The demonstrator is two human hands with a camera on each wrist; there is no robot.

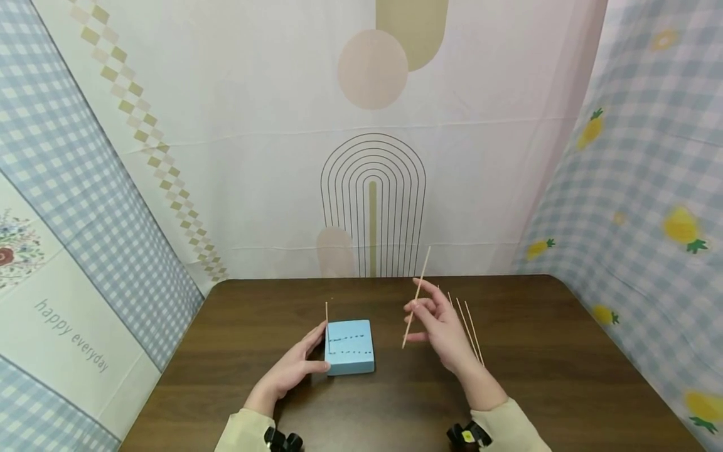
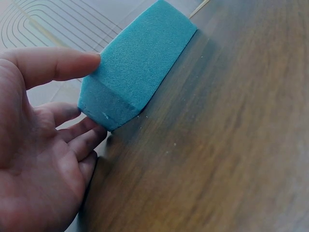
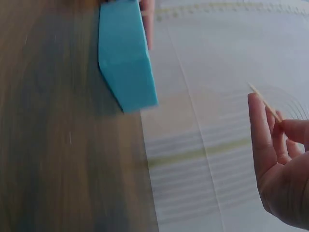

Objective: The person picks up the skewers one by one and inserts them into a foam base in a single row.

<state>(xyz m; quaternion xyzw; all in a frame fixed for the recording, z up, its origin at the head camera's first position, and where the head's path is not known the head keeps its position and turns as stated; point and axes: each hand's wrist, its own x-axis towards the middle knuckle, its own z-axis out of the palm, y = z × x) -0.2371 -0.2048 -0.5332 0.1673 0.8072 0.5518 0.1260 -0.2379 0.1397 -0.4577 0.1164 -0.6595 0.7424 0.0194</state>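
While the right grip [image 1: 443,331] pinches a stick [image 1: 417,292] slanting steeply up-right, the left grip [image 1: 292,367] holds a block [image 1: 350,346].

Your light-blue block [image 1: 351,346] lies flat on the desk [image 1: 542,395], two rows of dark marks on top, an upright stick [image 1: 326,315] at its left. You hold a slanted stick [image 1: 416,297] in the air; loose sticks [image 1: 475,334] lie to its right.

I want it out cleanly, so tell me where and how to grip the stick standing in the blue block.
Pinch the stick near its free top, probably best from above and the right: it stands thin and upright near the left edge of the blue block, and the left hand holds that side.
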